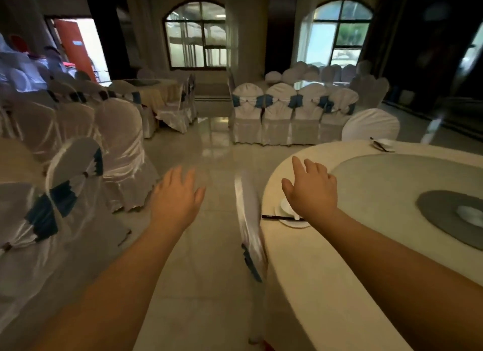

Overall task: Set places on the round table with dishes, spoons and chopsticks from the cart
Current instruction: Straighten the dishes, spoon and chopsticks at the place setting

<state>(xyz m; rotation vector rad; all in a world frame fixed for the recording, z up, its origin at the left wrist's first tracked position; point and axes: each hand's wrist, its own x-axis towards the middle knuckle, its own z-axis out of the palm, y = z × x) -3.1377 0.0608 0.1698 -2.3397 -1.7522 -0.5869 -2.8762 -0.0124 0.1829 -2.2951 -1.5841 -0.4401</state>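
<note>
- head view is showing both hands out in front, empty: the left hand [176,194] is hovering over the floor [209,152] with fingers straight and loosely spread, holding nothing.
- right hand [311,187] is hovering over the near-left edge of the round table [308,272], fingers relaxed and slightly spread, gripping nothing; whether it is touching the cloth i cannot tell.
- a set place is lying just under and behind the right hand: a white dish [286,209] with black chopsticks [277,217] resting across its near edge; a spoon is not clearly showing there.
- chopsticks' long axis is running left to right, tips poking past the table edge toward the covered chair [249,225] tucked against the table.
- the right hand is much the nearer of the two to that dish; the dish is lying on the wrist side, not ahead of the fingertips.
- a second place [383,144] is sitting at the far rim, well apart from both hands, dish and chopsticks together.
- the rim between those two places is lying bare, ahead of the right fingers.
- the cart is not in view, so which way the next dishes lie from either hand i cannot tell.
- judging from this, a trip to the cart is coming next, since both hands are carrying nothing.
</note>
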